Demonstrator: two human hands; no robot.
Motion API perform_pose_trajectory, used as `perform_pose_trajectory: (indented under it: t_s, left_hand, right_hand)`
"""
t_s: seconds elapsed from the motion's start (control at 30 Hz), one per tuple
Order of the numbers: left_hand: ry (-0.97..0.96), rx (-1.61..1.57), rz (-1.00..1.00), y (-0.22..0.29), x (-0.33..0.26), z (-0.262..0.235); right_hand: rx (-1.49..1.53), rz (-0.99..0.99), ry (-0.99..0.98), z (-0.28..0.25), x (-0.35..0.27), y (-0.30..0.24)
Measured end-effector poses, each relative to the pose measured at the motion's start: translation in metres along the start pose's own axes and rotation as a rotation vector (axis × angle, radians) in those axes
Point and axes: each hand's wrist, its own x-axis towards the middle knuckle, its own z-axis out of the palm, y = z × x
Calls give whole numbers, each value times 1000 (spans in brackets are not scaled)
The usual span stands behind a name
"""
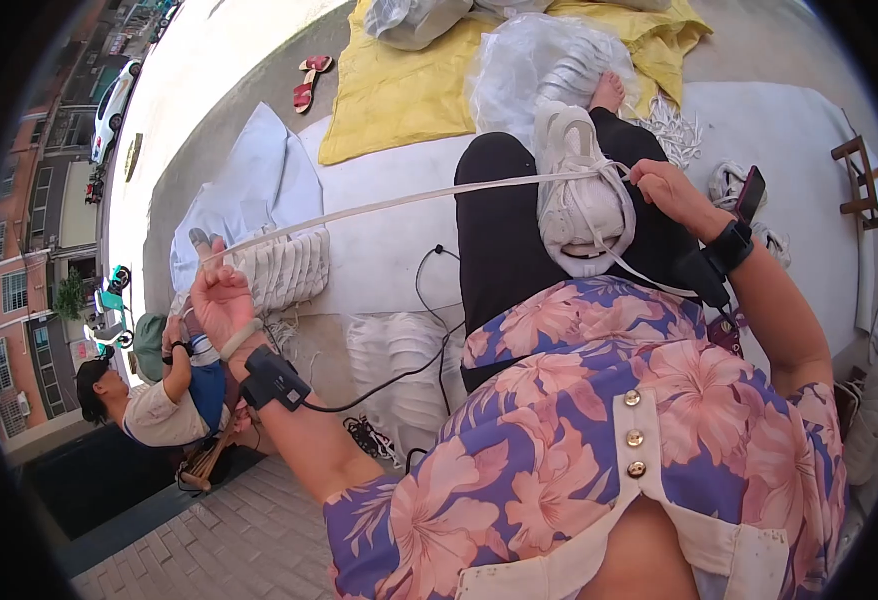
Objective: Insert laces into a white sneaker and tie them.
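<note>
A white sneaker [581, 215] rests across my thighs, its laces partly threaded. From its eyelets a long white shoelace [389, 204] runs taut to the left. My left hand [221, 300], stretched far out to the left, has curled fingers with the lace caught in them; a grey cover sits on one fingertip. Close beside the sneaker, my right hand [667, 190] pinches lace at the eyelets. Another loose lace end trails over the shoe's opening toward my right side.
Rows of white shoes [294, 272] lie at the left, and bagged white shoes [399, 370] nearer. A clear plastic bag [509, 75] and yellow sheet [389, 90] lie ahead. Loose laces [671, 135] and a wooden stool [867, 182] are at right. A person [174, 395] sits at far left.
</note>
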Motion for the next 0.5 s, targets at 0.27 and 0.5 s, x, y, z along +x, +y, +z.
perform_pose_trajectory:
  t_s: [0.27, 0.5]
  left_hand:
    - [-178, -191, 125, -38, 18, 122]
    - [-212, 64, -280, -138, 7, 167]
  right_hand:
    - [222, 183, 33, 2, -17, 4]
    - [142, -22, -18, 20, 0, -46]
